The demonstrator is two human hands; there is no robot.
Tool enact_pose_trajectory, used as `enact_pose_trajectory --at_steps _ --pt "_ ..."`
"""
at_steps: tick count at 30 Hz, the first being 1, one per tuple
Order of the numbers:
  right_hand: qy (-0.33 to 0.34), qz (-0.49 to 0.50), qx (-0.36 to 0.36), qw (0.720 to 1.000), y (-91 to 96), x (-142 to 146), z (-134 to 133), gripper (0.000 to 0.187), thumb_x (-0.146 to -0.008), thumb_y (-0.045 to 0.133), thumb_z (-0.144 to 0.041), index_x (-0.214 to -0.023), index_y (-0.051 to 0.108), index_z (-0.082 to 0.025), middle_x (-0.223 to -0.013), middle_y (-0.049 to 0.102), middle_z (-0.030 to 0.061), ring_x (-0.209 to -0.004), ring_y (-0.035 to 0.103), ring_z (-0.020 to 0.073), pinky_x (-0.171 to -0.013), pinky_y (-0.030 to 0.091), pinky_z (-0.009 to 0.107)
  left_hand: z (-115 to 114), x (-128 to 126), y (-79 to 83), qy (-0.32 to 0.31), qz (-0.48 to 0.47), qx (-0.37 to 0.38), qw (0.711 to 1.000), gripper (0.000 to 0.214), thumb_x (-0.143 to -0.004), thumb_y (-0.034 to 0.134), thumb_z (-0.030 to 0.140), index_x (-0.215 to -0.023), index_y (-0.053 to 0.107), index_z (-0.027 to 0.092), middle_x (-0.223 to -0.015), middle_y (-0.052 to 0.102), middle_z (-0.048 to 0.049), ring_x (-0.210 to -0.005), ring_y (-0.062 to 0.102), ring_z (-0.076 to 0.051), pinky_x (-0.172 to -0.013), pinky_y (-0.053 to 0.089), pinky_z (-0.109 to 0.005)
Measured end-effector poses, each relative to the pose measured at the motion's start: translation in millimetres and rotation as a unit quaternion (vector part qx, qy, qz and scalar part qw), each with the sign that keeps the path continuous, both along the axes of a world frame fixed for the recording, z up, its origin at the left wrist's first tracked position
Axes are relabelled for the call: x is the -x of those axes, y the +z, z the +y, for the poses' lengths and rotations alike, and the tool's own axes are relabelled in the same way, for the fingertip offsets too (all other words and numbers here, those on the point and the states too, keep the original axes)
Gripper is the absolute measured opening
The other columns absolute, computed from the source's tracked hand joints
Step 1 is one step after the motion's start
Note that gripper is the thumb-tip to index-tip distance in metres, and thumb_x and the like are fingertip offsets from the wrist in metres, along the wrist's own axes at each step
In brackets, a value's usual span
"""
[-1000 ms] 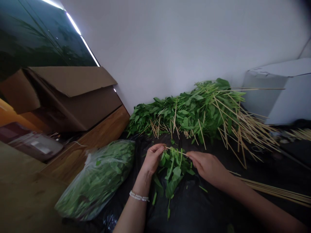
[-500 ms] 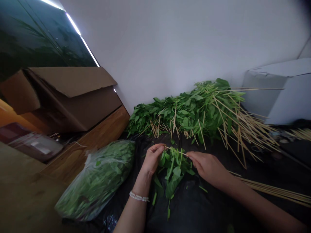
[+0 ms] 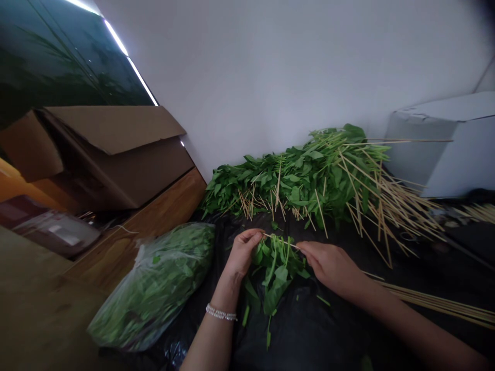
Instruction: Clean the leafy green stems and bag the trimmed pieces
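Observation:
A thin wooden skewer point(image 3: 281, 240) runs between my two hands, with a small bunch of green leaves point(image 3: 276, 270) hanging from it. My left hand point(image 3: 242, 252) pinches the skewer's left end, fingers closed. My right hand point(image 3: 328, 264) grips the right end, also closed. Both hover just above the black plastic sheet point(image 3: 309, 330). Behind them lies a big heap of skewered leaves point(image 3: 305, 180) with many stick ends poking out.
A clear plastic bag of greens point(image 3: 154, 286) lies left of my arm. An open cardboard box point(image 3: 112, 154) stands on a wooden ledge at the left. Loose skewers point(image 3: 441, 304) lie at the right, and a white box point(image 3: 444, 149) sits at the back right by the wall.

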State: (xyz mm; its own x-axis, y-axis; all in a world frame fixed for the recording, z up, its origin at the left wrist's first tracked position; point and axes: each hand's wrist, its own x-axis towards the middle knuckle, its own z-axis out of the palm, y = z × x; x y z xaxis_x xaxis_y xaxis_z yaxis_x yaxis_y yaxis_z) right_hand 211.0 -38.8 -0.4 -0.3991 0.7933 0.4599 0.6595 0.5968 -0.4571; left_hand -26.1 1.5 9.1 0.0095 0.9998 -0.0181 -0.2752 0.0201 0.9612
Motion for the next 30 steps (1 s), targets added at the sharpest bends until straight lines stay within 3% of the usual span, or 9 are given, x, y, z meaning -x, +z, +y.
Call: enact_pose_trajectory --at_steps 13,24,30 --pt "-0.004 -0.03 0.01 0.999 -1.3 -2.8 1.8 0.037 -0.087 0.039 -0.012 -0.108 0.066 -0.025 -0.09 0.072 0.0035 -0.08 0.068 0.0175 -0.071 0.05 0.028 -2.7 -0.5 3.3 -0.054 -0.009 -0.004 0.998 0.028 -0.064 0.083 0.033 -0.079 0.073 0.011 -0.065 0.064 -0.0002 -0.058 0.055 -0.008 -0.062 0.044 -0.019" --pt "0.003 -0.013 0.035 0.999 -6.1 1.3 2.5 0.037 -0.087 0.038 -0.014 -0.107 0.066 -0.025 -0.089 0.072 0.0047 -0.083 0.068 0.0195 -0.072 0.049 0.03 0.2 -2.6 -1.7 -0.055 0.005 0.01 0.998 0.029 -0.062 0.085 0.034 -0.075 0.074 0.011 -0.07 0.068 -0.0024 -0.062 0.058 -0.008 -0.063 0.045 -0.018" --pt "-0.013 -0.002 0.058 0.998 -5.9 4.3 1.1 0.034 -0.09 0.036 -0.017 -0.106 0.065 -0.025 -0.089 0.072 0.0041 -0.085 0.068 0.0191 -0.073 0.047 0.028 1.5 -5.4 -4.9 -0.037 -0.024 0.023 0.999 0.035 -0.063 0.084 0.035 -0.088 0.074 0.012 -0.07 0.07 -0.0024 -0.061 0.06 -0.008 -0.064 0.046 -0.019"
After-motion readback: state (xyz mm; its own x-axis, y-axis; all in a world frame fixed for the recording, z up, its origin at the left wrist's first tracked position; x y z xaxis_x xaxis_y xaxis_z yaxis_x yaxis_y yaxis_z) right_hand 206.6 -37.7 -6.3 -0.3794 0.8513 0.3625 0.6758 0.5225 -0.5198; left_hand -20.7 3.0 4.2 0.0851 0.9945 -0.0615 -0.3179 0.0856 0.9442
